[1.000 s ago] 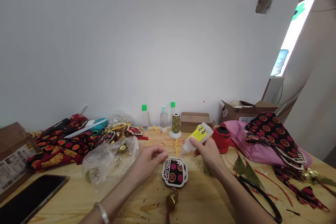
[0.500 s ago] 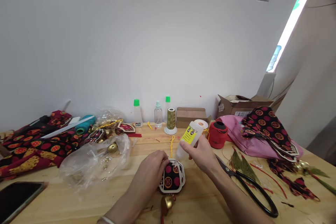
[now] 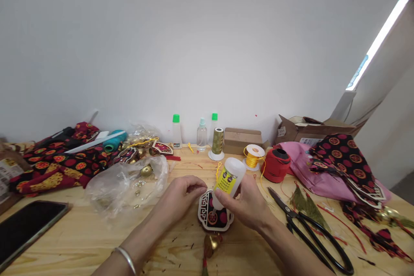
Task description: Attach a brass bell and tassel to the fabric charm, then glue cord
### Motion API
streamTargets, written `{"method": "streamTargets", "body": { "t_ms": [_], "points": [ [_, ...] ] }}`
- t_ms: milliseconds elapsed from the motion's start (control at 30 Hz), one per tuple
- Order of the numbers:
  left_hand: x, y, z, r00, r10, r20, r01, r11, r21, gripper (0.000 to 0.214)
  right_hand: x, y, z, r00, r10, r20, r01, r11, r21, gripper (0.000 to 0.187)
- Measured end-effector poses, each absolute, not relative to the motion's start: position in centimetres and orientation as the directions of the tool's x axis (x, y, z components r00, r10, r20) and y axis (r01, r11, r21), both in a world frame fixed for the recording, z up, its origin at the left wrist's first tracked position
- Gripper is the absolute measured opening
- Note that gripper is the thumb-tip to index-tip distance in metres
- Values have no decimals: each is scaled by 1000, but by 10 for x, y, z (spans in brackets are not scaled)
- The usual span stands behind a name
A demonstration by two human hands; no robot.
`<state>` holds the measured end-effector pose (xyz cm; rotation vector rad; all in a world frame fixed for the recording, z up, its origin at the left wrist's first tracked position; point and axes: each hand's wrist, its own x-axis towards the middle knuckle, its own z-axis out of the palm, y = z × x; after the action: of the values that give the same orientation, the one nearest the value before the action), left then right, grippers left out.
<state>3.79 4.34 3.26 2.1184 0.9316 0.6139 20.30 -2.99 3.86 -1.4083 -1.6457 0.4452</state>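
Observation:
My right hand (image 3: 250, 205) is wrapped round a translucent glue bottle (image 3: 233, 173) with a yellow label, tilted nozzle down. Below it lies a flat hanging pendant (image 3: 207, 211), with a pale fretwork frame round black and red patterned cloth. The nozzle tip is over the cloth; I cannot make out any glue coming out. Closed fingers of my left hand (image 3: 184, 196) hold the pendant's upper left corner. From the pendant's lower edge hangs a gold bell (image 3: 212, 245) with a tassel. A yellow cord loop (image 3: 218, 169) sticks out at the top.
Black scissors (image 3: 293, 215) lie to the right, near green tassels (image 3: 307, 207). A red spool (image 3: 276, 165), yellow cord spool (image 3: 252, 161) and green-capped bottle (image 3: 176, 133) stand behind. On the left are a clear plastic bag (image 3: 106, 187), patterned cloth (image 3: 61, 172) and a phone (image 3: 30, 228).
My left fingers have drawn back to the pendant's corner, uncovering its left fretwork. The glue bottle has come lower and nearer me, over the cloth. The whole view has shifted slightly.

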Motion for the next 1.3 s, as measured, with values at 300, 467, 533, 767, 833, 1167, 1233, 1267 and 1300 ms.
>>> {"method": "streamTargets", "body": {
  "t_ms": [300, 467, 533, 767, 833, 1167, 1233, 1267, 1300],
  "points": [
    [41, 41, 29, 637, 750, 179, 376, -505, 777, 18, 199, -32, 41, -19, 917, 397, 645, 315, -696, 11],
    [43, 42, 27, 693, 670, 264, 273, -584, 765, 15, 201, -31, 42, -52, 907, 417, 652, 347, -674, 11],
    [43, 42, 26, 707, 652, 272, 240, -584, 775, 14, 202, -31, 43, -79, 921, 381, 628, 343, -699, 9],
    [42, 46, 19, 714, 638, 290, 211, -590, 779, 16, 203, -33, 45, -49, 933, 356, 620, 308, -722, 22],
    [42, 47, 18, 707, 642, 296, 203, -585, 785, 17, 202, -34, 48, -56, 936, 347, 594, 310, -742, 26],
    [44, 33, 19, 687, 650, 324, 321, -672, 668, 17, 188, -37, 52, -28, 931, 364, 425, 341, -839, 29],
    [46, 31, 17, 711, 617, 338, 335, -719, 609, 17, 189, -39, 50, 19, 922, 386, 436, 340, -833, 29],
    [47, 30, 16, 715, 612, 339, 350, -732, 584, 17, 191, -40, 49, 46, 919, 392, 433, 336, -836, 30],
    [48, 30, 14, 717, 611, 335, 368, -740, 562, 17, 192, -41, 48, 72, 916, 396, 424, 331, -843, 30]
  ]
}}
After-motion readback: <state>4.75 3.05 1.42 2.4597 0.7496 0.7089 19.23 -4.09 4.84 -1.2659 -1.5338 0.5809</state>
